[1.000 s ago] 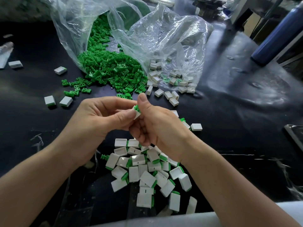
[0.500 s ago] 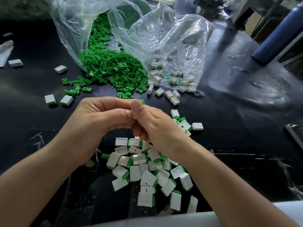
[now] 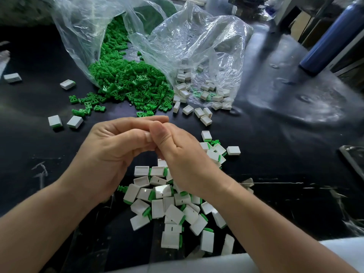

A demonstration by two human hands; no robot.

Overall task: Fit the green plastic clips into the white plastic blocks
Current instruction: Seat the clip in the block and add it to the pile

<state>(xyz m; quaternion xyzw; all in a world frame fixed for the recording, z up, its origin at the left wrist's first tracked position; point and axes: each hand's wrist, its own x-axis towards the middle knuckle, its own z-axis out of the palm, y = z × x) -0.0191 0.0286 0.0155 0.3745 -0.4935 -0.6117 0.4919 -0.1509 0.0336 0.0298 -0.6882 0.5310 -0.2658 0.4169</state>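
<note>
While the left hand (image 3: 106, 154) and right hand (image 3: 187, 160) are being pressed together fingertip to fingertip, whatever is being pinched is being hidden. Green clips (image 3: 128, 81), past counting, are being spilled by one clear bag (image 3: 82, 26), about twenty white blocks (image 3: 185, 93) by a second bag (image 3: 197, 42). Roughly thirty fitted blocks (image 3: 173, 213) are being heaped beneath the hands; four stray blocks (image 3: 74, 122) are being seen at left, open black table (image 3: 285, 164) at right
</note>
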